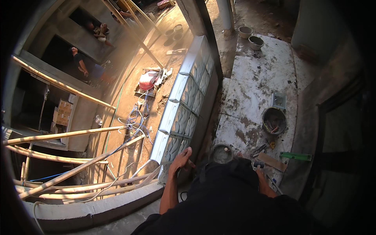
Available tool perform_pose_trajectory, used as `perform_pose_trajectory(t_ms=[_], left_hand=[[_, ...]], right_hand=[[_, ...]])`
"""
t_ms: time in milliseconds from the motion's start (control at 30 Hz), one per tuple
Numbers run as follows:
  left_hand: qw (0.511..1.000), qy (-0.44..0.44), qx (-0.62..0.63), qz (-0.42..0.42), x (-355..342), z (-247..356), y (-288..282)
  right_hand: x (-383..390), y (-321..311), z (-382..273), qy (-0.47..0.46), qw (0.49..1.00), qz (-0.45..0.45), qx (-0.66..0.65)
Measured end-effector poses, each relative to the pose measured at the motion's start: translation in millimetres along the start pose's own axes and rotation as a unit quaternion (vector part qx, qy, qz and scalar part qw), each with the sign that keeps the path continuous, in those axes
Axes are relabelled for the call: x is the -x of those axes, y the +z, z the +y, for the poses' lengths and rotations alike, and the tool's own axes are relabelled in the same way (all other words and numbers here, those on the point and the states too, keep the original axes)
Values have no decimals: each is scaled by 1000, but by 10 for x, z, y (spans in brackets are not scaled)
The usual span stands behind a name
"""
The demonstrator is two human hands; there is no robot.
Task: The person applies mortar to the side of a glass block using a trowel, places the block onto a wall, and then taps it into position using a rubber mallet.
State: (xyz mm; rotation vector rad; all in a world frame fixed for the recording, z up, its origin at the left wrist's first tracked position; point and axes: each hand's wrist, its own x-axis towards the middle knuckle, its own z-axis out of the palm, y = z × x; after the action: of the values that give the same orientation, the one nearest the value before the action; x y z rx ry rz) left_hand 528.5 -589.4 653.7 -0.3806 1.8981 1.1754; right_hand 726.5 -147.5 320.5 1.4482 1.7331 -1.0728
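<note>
A low wall of wavy glass blocks (180, 117) stands on a ledge to my left, its pale top edge catching the sun. At its near end my left hand (181, 159) lies against or just beside the lowest block, fingers and thumb apart. Whether it touches the glass I cannot tell. My right hand (242, 156) is mostly hidden behind my dark clothing; only a bit of skin shows near a round bowl (221, 153) of grey mix. What that hand holds, if anything, does not show.
A bucket (274, 121), a loose glass block (279, 100), a green level (295, 156) and a wooden board (272, 161) lie on the dirty white sheet (250, 86). Bamboo poles (70, 135) cross at left. Below are tangled cables (135, 119) and a person (80, 62).
</note>
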Motion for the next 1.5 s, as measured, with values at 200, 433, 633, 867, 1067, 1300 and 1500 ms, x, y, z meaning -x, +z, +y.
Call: perform_pose_trajectory(t_ms=[200,433,633,867,1067,1300,1500], left_hand=[[975,-78,-203,46,-97,-342,260],[941,-324,-98,20,295,-881,935],[958,-259,114,-56,324,-896,1344],[972,-225,49,-46,269,-815,1102],[973,-70,-195,106,20,-875,734],[955,-109,-265,73,-218,-1207,472],[956,-207,-206,-11,-315,-1652,304]], right_hand=[[-50,-150,102,-5,999,-35,-34],[-105,-306,303,9,992,-91,-83],[-88,-502,263,1,988,-119,-103],[499,-677,-272,-59,996,-63,3],[781,-618,-389,-52,992,-45,103],[672,-504,35,-116,952,-38,281],[976,-545,45,-109,935,-22,338]])
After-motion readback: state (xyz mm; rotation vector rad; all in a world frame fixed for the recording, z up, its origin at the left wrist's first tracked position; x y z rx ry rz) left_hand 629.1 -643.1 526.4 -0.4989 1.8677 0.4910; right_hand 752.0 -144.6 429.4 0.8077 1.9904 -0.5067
